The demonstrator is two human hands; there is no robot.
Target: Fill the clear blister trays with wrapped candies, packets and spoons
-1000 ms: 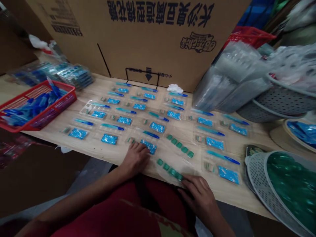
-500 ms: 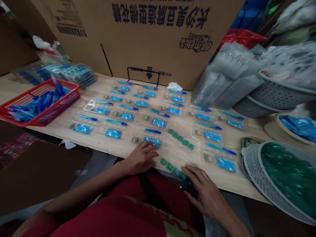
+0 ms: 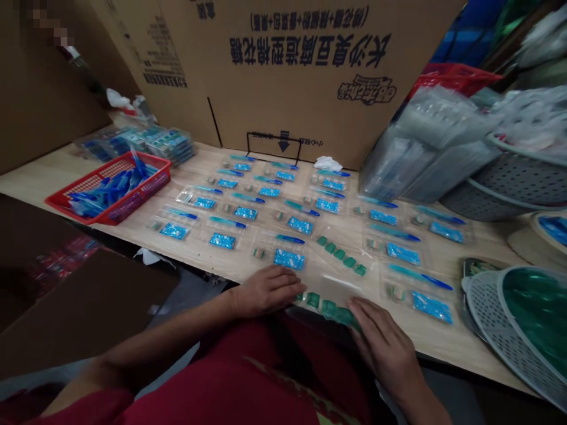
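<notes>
At the table's front edge, a clear plastic tray [image 3: 339, 289] bears a row of green pieces [image 3: 328, 308], apparently tilted toward me. My left hand [image 3: 270, 290] grips its left end, fingers together. Its right end is held by my right hand [image 3: 381, 336], with the thumb hidden. Just beyond lies another clear tray with a slanting row of green pieces [image 3: 339, 254]. Left of it is a tray with a blue pen [image 3: 290, 238], a blue printed packet [image 3: 289, 259] and a small striped block [image 3: 258, 253]. Several similar trays spread across the table.
A red basket [image 3: 166, 175] of blue pens stands at left, near stacked packs [image 3: 170, 144]. A cardboard box [image 3: 283, 77] walls off the back. At right are plastic sleeves [image 3: 394, 162], grey baskets [image 3: 496, 188] and a pale colander [image 3: 500, 310] beside green pieces.
Both hands have closed on the tray at the front edge, and its green row has come level and closer to me. The whole view has shifted, so the table appears farther right and lower.
</notes>
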